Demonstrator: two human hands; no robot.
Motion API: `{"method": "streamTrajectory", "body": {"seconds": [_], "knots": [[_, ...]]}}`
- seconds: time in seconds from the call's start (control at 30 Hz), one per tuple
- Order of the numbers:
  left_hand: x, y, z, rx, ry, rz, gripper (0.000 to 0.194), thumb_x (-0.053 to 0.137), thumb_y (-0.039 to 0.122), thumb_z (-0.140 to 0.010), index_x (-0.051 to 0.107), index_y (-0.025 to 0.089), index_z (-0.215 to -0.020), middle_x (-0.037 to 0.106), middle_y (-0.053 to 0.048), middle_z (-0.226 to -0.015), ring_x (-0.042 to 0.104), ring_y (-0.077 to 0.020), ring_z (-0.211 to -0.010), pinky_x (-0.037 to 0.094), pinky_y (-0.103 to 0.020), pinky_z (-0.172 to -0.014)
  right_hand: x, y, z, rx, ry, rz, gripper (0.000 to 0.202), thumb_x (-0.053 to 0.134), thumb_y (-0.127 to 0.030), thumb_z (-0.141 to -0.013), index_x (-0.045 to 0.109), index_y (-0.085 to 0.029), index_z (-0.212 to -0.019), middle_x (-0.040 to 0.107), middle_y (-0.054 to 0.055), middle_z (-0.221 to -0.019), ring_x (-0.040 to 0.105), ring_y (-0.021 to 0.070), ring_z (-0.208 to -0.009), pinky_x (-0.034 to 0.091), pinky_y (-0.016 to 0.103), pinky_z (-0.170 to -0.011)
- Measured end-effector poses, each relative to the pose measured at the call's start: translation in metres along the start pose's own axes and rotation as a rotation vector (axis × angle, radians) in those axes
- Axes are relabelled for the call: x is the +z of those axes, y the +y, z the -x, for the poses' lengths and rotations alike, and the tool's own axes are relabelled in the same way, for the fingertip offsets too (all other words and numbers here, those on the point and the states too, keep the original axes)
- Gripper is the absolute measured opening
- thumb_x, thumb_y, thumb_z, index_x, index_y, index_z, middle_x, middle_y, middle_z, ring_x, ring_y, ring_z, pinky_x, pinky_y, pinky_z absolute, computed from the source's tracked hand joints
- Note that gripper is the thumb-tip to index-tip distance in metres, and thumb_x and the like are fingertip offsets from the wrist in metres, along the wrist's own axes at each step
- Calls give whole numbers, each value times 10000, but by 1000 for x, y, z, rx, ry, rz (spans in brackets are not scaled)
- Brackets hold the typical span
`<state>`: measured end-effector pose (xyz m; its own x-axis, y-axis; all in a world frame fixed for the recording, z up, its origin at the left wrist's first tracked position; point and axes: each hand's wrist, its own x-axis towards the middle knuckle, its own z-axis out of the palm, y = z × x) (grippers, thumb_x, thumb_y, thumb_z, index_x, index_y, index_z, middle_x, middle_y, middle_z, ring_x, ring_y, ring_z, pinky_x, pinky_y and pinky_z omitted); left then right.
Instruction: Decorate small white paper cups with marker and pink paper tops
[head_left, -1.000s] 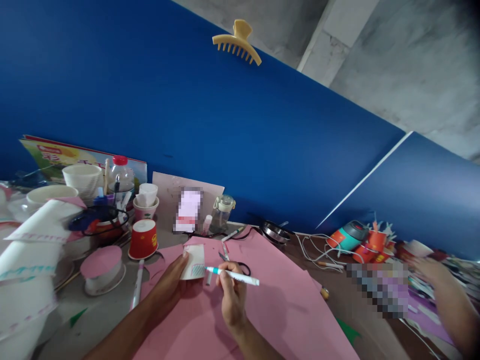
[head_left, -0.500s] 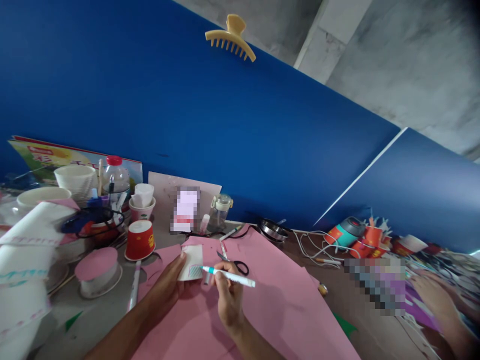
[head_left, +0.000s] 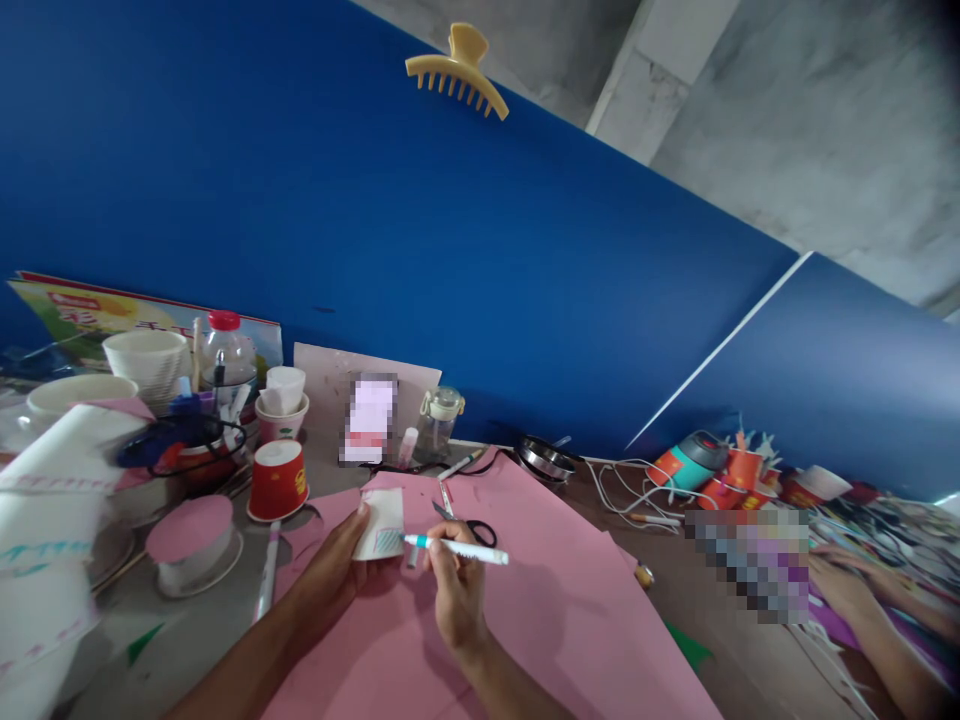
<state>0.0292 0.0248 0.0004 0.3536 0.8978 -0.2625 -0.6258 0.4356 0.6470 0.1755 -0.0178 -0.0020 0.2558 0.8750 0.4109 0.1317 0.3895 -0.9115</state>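
Note:
My left hand [head_left: 346, 552] is closed on a small white piece of paper or card [head_left: 384, 512], with the thumb at its upper left edge. Teal hatching fills a patch near the card's lower right. Between the fingers of my right hand [head_left: 459, 592] is a white marker [head_left: 469, 551] with a teal end, its tip at the hatched patch. Both hands are over a large pink paper sheet [head_left: 555, 600]. Just behind the right hand lie black-handled scissors [head_left: 481, 532], partly covered by the hand and marker.
A red paper cup [head_left: 277, 482] stands upside down at left, near a pink-topped round piece [head_left: 191, 530]. A phone [head_left: 369, 418] leans by a clear bottle [head_left: 439, 420]. Cables [head_left: 630, 490] and a metal bowl [head_left: 545, 460] lie behind. Another person's hands [head_left: 855, 590] are at far right.
The view shifts very slightly. My hands keep the same hold on the card and marker, with the marker tip still at the hatching. The other person's hands at right have moved a little.

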Motion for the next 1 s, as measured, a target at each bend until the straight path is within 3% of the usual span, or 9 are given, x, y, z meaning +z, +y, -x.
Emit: {"method": "streamTrajectory", "body": {"seconds": [0.2,0.53,0.73,1.0], "knots": [[1,0,0,-1,44,2,328,731,418,-796,692,154,-986,695,-42,-772,648,-193,-726,566,-341,-741,-1,-2,0,-17,53,-13,270,519,-426,-911,558,-206,-760,456,-48,-558,433,123,-512,399,241,-509],[1,-1,0,75,-77,-99,332,688,483,-811,703,174,-931,683,-43,-753,625,-202,-720,520,-300,-683,2,-2,4,-76,-41,-32,250,514,-436,-929,591,-206,-865,559,-11,-643,506,131,-547,426,251,-522],[2,2,3,39,-47,-115,366,705,508,-789,705,164,-913,708,-49,-805,633,-191,-752,542,-308,-739,1,-2,3,-58,-53,-18,241,513,-419,-925,583,-202,-846,543,-19,-626,505,130,-542,415,242,-515],[-2,0,-1,-4,-12,-38,352,696,437,-828,678,150,-1031,710,-54,-816,674,-194,-769,571,-337,-769,-3,-1,0,-19,-5,10,225,525,-369,-888,550,-206,-734,458,-45,-579,423,122,-522,373,237,-505]]}}
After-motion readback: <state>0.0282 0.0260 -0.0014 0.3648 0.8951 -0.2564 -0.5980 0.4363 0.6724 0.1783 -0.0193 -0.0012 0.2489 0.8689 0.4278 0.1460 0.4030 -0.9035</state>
